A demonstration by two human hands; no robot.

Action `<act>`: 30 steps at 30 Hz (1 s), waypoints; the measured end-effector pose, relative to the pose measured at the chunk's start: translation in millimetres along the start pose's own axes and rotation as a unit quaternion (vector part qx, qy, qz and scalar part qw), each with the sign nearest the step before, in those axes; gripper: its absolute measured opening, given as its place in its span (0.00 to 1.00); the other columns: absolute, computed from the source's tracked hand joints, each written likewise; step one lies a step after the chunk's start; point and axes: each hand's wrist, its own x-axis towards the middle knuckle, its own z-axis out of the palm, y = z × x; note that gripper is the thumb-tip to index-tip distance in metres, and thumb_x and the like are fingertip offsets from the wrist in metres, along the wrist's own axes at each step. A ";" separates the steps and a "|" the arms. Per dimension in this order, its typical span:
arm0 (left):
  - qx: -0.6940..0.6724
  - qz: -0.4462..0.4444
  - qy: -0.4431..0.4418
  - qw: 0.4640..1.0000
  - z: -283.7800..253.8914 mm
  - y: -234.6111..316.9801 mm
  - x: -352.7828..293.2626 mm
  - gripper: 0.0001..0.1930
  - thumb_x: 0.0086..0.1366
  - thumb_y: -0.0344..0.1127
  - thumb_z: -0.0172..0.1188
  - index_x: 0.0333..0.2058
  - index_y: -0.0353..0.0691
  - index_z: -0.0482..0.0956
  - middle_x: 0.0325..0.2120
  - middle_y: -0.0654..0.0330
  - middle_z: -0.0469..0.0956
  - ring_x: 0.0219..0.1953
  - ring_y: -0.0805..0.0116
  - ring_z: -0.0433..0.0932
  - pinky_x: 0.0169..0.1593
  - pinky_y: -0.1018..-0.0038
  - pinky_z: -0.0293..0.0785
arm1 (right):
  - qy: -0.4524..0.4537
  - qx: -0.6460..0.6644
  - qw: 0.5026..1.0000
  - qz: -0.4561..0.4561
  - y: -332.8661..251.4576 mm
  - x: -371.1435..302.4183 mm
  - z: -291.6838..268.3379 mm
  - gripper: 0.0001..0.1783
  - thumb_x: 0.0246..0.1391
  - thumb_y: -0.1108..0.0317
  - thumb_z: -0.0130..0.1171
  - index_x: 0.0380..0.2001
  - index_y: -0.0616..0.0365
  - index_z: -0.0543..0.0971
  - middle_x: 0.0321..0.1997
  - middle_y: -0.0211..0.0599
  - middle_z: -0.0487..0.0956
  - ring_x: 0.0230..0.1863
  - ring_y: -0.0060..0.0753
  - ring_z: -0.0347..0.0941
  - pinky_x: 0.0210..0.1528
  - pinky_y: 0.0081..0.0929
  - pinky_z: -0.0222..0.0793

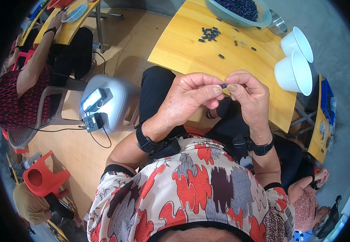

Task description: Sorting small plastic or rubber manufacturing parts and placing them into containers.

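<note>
My left hand (193, 97) and my right hand (248, 94) meet just over the near edge of the yellow wooden table (179, 38). Between their fingertips is a small dark cylindrical piece (223, 86), pinched from both sides. Its ends are mostly covered by the thumbs and fingers. Farther back on the tabletop lies a loose heap of similar dark pieces (210, 34), with single pieces (221, 56) scattered around it. A few tiny pale bits (243, 43) lie to the right of the heap.
A wide translucent bowl (232, 21) full of dark pieces stands at the table's back, beside a metal cup (278, 23). Two white tubs (289, 74) sit at the right edge. On my left is a grey stool (120, 101) with devices and cables; other people sit nearby.
</note>
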 end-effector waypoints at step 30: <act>-0.041 0.030 0.013 0.999 -4.4 -3.4 3.7 0.09 0.60 0.27 0.56 0.40 0.34 0.75 0.28 0.61 0.76 0.29 0.76 0.76 0.35 0.78 0.78 | 0.021 -0.190 0.977 -0.091 -6.3 -2.6 7.2 0.05 0.46 0.79 0.59 0.29 0.61 0.78 0.30 0.34 0.76 0.32 0.26 0.73 0.33 0.19 0.68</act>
